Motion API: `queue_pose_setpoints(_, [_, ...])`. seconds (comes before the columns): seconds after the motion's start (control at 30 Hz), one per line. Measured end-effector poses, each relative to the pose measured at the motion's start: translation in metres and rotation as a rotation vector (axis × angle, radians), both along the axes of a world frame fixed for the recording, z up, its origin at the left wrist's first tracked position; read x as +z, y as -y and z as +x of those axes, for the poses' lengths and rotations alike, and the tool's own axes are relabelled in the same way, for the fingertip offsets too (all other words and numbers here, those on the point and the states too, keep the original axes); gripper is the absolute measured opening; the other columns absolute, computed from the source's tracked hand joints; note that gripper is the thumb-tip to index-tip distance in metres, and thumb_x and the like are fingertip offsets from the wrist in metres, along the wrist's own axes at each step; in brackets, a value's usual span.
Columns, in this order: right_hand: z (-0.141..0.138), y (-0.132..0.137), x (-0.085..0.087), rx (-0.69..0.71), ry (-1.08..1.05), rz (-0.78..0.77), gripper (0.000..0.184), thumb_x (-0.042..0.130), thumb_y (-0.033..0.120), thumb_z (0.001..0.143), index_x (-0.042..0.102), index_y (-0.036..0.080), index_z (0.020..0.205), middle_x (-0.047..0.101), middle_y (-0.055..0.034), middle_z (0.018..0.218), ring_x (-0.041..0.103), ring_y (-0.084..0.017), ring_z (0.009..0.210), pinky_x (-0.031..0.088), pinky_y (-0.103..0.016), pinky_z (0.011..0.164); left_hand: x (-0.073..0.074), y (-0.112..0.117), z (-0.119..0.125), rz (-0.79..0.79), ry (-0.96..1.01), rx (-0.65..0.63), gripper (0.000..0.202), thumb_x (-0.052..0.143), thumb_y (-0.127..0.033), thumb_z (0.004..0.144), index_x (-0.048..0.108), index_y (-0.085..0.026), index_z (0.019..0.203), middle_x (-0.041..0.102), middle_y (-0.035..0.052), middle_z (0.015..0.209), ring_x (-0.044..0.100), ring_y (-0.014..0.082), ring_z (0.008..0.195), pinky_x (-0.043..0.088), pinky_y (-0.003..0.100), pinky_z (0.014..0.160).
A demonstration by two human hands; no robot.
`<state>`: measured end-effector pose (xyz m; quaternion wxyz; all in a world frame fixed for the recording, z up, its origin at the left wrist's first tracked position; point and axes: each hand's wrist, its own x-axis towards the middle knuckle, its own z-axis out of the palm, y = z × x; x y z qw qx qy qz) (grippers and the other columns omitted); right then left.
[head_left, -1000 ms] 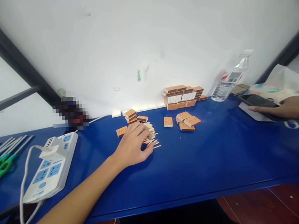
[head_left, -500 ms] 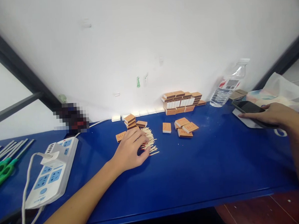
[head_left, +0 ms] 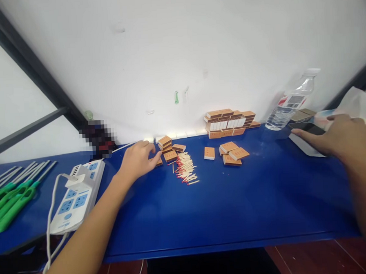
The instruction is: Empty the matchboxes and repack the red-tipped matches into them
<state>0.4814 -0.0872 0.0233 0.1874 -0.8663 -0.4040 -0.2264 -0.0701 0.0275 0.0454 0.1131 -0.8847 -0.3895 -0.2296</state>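
Observation:
My left hand (head_left: 138, 159) is beside a small stack of orange matchboxes (head_left: 165, 142), thumb and forefinger apart. Just under its thumb, a matchbox lies partly covered (head_left: 159, 162). To the right of this hand is a loose pile of red-tipped matches (head_left: 185, 167). My right hand (head_left: 339, 137) is over a black phone (head_left: 307, 128) at the right side, thumb stretched out along it, other fingers partly hidden. A flat white piece (head_left: 306, 143) shows beside the phone, under the hand.
Matchboxes are stacked like a wall (head_left: 228, 124) at the back. Several more lie loose (head_left: 233, 152) in front. A water bottle (head_left: 293, 100) leans against the wall. On the left are a power strip (head_left: 81, 195) with white cables and green-handled tools (head_left: 17, 199).
My left hand has moved left off the match pile to the matchbox stack, uncovering the red tips. My right hand has lifted slightly from the phone. The view has shifted a little.

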Motion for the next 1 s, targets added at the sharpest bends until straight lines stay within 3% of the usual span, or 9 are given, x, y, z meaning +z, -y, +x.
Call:
queue_pose_setpoints(0.1, [-0.043,-0.006,0.015,0.056,0.050,0.088,0.063,0.060,0.062,0.091,0.073,0.008,0.121,0.068,-0.0330,0.108,0.062,-0.040,0.106,0.041,-0.048,0.075,0.004,-0.009,-0.013,-0.114,-0.126,0.069,0.035,0.062,-0.052,0.090,0.064,-0.019,0.080,0.066,0.0069,0.081,0.058,0.0199,0.071,0.038,0.032,0.064])
queue_pose_setpoints(0.17, [-0.075,-0.012,0.026,0.200,0.101,0.169,0.048,0.060,0.052,0.093,0.073,0.013,0.118,0.070,-0.0254,0.107,0.061,-0.036,0.109,0.045,-0.045,0.087,0.003,-0.010,-0.014,-0.184,-0.193,0.071,0.037,0.062,-0.055,0.089,0.065,-0.019,0.084,0.069,0.0088,0.088,0.061,0.0220,0.078,0.041,0.033,0.068])
queue_pose_setpoints(0.23, [-0.106,-0.019,0.036,0.343,0.136,0.238,0.040,0.060,0.043,0.093,0.073,0.013,0.114,0.070,-0.0232,0.110,0.062,-0.033,0.109,0.046,-0.043,0.094,0.001,-0.011,-0.013,-0.245,-0.230,0.063,0.038,0.062,-0.057,0.088,0.064,-0.019,0.086,0.070,0.0097,0.090,0.063,0.0235,0.080,0.042,0.033,0.069])
queue_pose_setpoints(0.37, [-0.163,-0.029,0.050,0.688,0.162,0.361,0.029,0.055,0.036,0.096,0.073,0.014,0.103,0.069,-0.0178,0.106,0.062,-0.029,0.107,0.047,-0.041,0.096,-0.003,-0.010,-0.010,-0.319,-0.216,0.036,0.036,0.061,-0.054,0.088,0.064,-0.019,0.088,0.072,0.0090,0.089,0.064,0.0229,0.076,0.042,0.034,0.067])
queue_pose_setpoints(0.47, [-0.199,-0.035,0.046,1.030,0.076,0.392,0.017,0.055,0.027,0.098,0.070,0.019,0.097,0.070,-0.0114,0.103,0.064,-0.025,0.104,0.050,-0.040,0.095,-0.004,-0.006,-0.007,-0.348,-0.173,0.001,0.031,0.065,-0.050,0.085,0.067,-0.020,0.092,0.074,0.0076,0.091,0.066,0.0234,0.078,0.044,0.033,0.067])
queue_pose_setpoints(0.57, [-0.222,-0.041,0.028,1.223,0.002,0.327,0.014,0.054,0.023,0.099,0.068,0.022,0.094,0.069,-0.0098,0.102,0.064,-0.024,0.100,0.052,-0.042,0.091,-0.006,-0.002,-0.003,-0.368,-0.167,-0.020,0.027,0.068,-0.043,0.082,0.070,-0.021,0.098,0.075,0.0063,0.092,0.068,0.0233,0.079,0.045,0.033,0.068])
queue_pose_setpoints(0.73, [-0.240,-0.038,-0.002,1.305,-0.136,0.218,0.016,0.055,0.026,0.099,0.069,0.022,0.092,0.071,-0.0086,0.095,0.064,-0.023,0.093,0.052,-0.041,0.086,-0.005,0.001,0.000,-0.299,-0.167,-0.043,0.026,0.067,-0.034,0.083,0.071,-0.019,0.104,0.074,0.0085,0.099,0.069,0.0245,0.085,0.050,0.035,0.073])
queue_pose_setpoints(0.87, [-0.263,-0.027,-0.013,1.158,-0.718,0.225,0.022,0.060,0.038,0.098,0.070,0.021,0.090,0.070,-0.0047,0.084,0.063,-0.018,0.077,0.053,-0.035,0.070,-0.001,0.015,0.012,0.000,-0.019,-0.060,0.029,0.066,-0.035,0.090,0.068,-0.017,0.113,0.072,0.0097,0.106,0.069,0.0247,0.088,0.055,0.038,0.079])
queue_pose_setpoints(1.0, [-0.285,-0.018,-0.022,1.219,-1.144,0.087,0.028,0.065,0.045,0.095,0.069,0.021,0.108,0.069,-0.0056,0.096,0.064,-0.017,0.081,0.055,-0.031,0.062,-0.003,0.039,0.031,0.061,0.130,-0.207,0.031,0.068,-0.031,0.091,0.065,-0.018,0.119,0.070,0.0100,0.114,0.071,0.0237,0.097,0.059,0.039,0.084])
